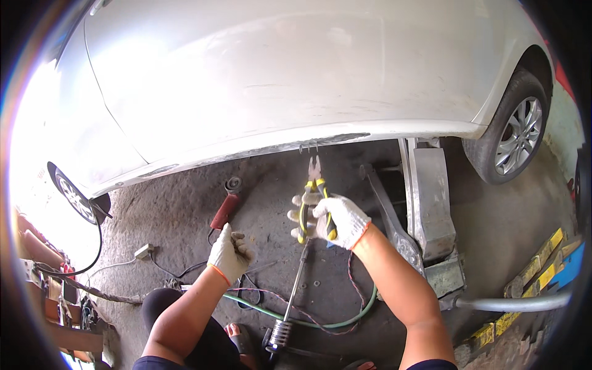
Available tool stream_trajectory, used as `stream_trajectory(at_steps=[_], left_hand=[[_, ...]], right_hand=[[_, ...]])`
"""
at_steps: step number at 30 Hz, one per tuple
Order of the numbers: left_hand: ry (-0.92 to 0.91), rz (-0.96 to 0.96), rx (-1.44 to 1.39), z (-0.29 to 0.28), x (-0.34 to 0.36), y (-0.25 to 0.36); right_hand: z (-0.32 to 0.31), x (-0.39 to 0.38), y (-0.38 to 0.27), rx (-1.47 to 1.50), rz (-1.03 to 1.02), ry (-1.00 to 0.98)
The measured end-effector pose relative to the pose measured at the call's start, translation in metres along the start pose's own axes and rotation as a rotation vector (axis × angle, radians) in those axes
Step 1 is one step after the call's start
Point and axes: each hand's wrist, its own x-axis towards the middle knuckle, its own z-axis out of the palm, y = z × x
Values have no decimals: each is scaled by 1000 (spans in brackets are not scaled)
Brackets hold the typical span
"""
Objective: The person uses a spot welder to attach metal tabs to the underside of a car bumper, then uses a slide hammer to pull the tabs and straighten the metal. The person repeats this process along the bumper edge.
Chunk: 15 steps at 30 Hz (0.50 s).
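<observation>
My right hand (338, 221), in a white knit glove, grips combination pliers (315, 179) with yellow and black handles. Their jaws point up, parted slightly, just below small metal pins (308, 148) sticking out of the white car's sill (259, 148). Bare, scraped dark patches run along that sill. My left hand (229, 254), gloved too, hangs lower left of the pliers with its fingers curled in; I see nothing in it. Below my right hand, a long metal rod with a ribbed, coil-like weight (280, 336) slants toward my feet.
A red angle grinder (226, 211) lies on the concrete floor, left of centre. Green hose (333, 324) and several cables cross the floor before me. A metal lift post (431, 203) stands under the car at right, with a long bar (391, 225) beside it. Clutter fills the lower left.
</observation>
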Motion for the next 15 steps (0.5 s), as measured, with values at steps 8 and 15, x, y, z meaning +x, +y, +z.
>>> stream_trajectory(at_steps=[8,15], left_hand=[[51,-36,49,0,9,-5],[45,-29,-6,-1,11,-8]], right_hand=[[-27,32,-20,130,5,-145],[-13,22,-9,-498,-36,246]])
